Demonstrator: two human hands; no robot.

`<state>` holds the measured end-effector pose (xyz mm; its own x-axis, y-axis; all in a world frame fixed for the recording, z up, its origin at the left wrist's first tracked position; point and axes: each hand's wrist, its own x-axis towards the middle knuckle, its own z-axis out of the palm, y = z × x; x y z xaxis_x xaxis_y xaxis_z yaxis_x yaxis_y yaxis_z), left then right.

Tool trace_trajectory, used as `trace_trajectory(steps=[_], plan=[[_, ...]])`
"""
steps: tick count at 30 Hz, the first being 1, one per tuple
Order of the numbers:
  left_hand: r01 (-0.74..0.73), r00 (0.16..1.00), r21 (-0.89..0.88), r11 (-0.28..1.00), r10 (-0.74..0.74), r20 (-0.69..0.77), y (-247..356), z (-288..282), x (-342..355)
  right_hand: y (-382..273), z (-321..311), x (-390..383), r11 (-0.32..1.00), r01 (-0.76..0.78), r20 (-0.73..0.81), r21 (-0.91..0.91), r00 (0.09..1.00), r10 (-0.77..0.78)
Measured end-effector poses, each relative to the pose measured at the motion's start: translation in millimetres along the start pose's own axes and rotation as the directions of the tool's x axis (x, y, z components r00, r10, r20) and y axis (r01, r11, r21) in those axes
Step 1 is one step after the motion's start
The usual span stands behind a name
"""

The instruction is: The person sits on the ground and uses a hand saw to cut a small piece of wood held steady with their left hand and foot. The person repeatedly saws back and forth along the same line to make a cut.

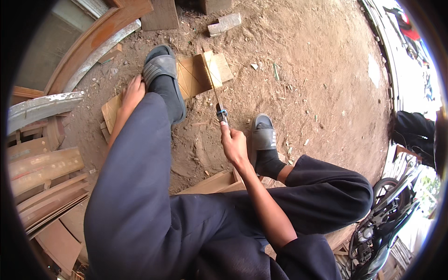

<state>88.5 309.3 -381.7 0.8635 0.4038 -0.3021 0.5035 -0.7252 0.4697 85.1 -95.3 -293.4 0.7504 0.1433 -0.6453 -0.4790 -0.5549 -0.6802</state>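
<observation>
Head view, looking down past my own knees onto bare brown dirt ground (303, 70).

My right hand (233, 144) has its fingers wrapped tight around the dark handle of a thin-bladed hand saw (215, 88). The blade runs up and away from the fist, and its far end lies across the flat, light-brown rectangular plywood board (198, 74) on the ground ahead of me.

My left hand (133, 93) lies on the left part of the same board, fingers together and pointing forward, palm down. The wrist and forearm are partly hidden by my left leg in dark blue trousers, so I cannot tell how firmly it presses.

My left foot, in a black sock and grey slide sandal (161, 70), stands on the board between the left hand and the saw blade. My right foot, in a matching grey sandal (263, 137), rests on the dirt just right of the right hand, clear of the board.

Surroundings: stacked pale wooden slats (42, 172) at left, a curved brown wooden frame (93, 39) at upper left, a small pale wood offcut (225, 23) at top, a motorcycle (387, 219) at lower right.
</observation>
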Motion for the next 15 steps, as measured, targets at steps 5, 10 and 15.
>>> trace_trajectory(steps=[5, 10, 15], plan=[[-0.129, 0.982, 0.207, 0.970, 0.154, -0.109, 81.7, -10.0, 28.0, 7.3, -10.5, 16.8, 0.967, 0.003, 0.291, 0.255, 0.953, -0.079], [-0.115, 0.992, 0.360, 0.926, 0.128, -0.012, 117.6, 8.3, 57.1, -20.8, -38.0, 12.2, 0.870, 0.488, 0.253, 0.069, 0.835, -0.489], [-0.105, 0.994, 0.406, 0.908, 0.112, 0.005, 116.4, 11.2, 66.1, -24.8, -36.9, 20.6, 0.904, 0.427, 0.104, 0.024, 0.898, -0.427]])
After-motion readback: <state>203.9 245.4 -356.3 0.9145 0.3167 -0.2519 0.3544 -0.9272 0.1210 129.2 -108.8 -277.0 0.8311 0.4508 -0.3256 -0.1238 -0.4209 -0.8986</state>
